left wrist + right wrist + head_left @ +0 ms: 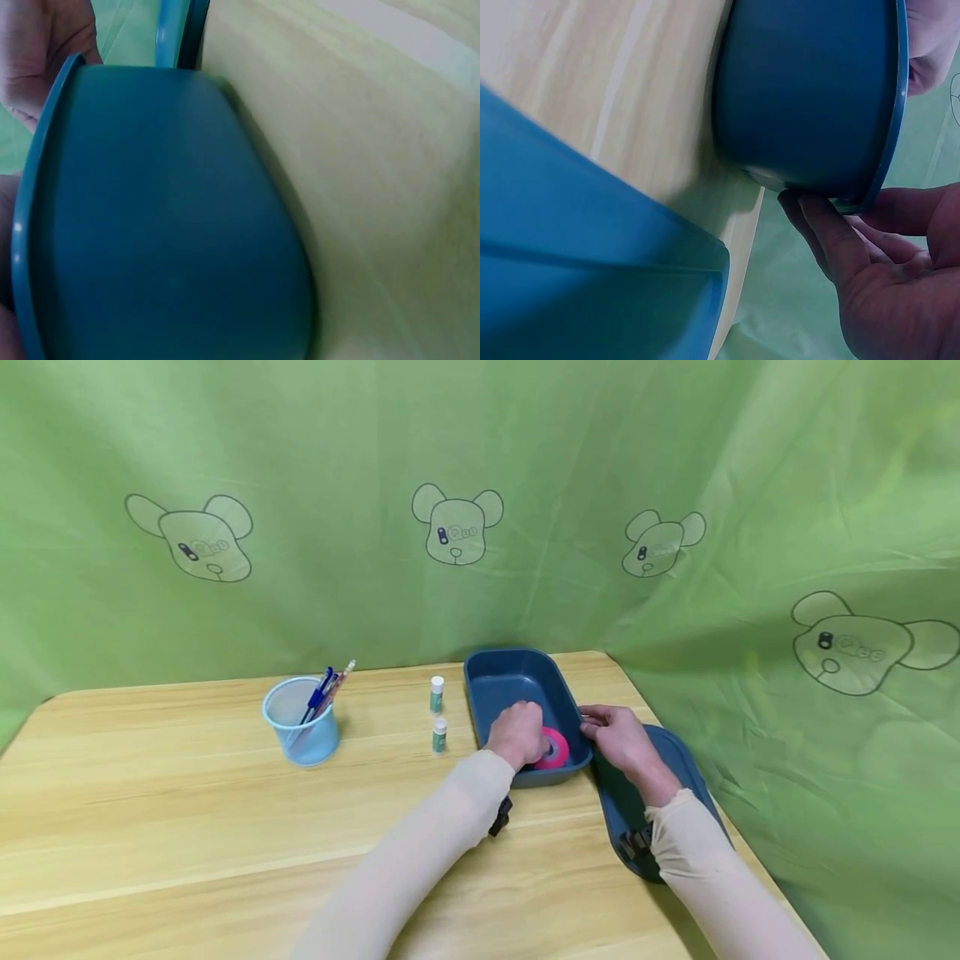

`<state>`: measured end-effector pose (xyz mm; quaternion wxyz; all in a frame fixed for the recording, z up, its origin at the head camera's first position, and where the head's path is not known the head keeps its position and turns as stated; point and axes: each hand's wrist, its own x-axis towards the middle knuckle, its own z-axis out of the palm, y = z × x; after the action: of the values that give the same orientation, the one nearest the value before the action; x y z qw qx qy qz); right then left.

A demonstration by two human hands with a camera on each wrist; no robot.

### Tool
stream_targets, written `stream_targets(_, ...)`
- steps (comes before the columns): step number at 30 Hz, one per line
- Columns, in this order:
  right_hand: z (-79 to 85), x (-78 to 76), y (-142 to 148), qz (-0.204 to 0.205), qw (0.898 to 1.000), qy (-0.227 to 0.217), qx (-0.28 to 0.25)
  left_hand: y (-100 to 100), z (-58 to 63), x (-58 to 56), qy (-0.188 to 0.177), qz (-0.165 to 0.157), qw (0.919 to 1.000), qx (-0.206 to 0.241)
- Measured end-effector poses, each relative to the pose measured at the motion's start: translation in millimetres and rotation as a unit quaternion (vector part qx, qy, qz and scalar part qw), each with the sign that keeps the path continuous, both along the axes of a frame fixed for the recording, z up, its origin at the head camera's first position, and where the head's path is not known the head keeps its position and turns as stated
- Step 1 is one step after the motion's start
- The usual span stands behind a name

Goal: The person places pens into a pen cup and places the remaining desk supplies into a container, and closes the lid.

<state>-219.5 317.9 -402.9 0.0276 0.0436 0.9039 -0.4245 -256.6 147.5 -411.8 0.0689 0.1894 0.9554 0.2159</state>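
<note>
A dark blue plastic box stands at the table's back right, its outer wall filling much of the left wrist view. My left hand reaches down inside it, at the near end, and holds a bright pink roll of tape by its left side. The roll is tilted with its round face up toward me; my fingertips there are hidden. At the right side of the box, my right hand pinches the rim, with fingers against the outer wall and the thumb at the rim.
The blue lid lies right of the box, under my right forearm. Two small green-labelled, white-capped sticks stand left of the box. Farther left is a light blue mesh cup with several pens. A green curtain borders the table's back and right.
</note>
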Motion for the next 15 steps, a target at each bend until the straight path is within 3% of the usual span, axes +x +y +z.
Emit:
stream_targets(7,0.0,1.4,-1.6,-0.001,1.000,-0.001,-0.007,2.2,-5.2,1.0,-0.002,-0.024,0.9996,-0.017)
stream_targets(15,1.6,2.0,-2.3,-0.002,1.000,-0.007,-0.001,-5.7,-1.6,5.7,-0.044,-0.021,0.9984,0.029)
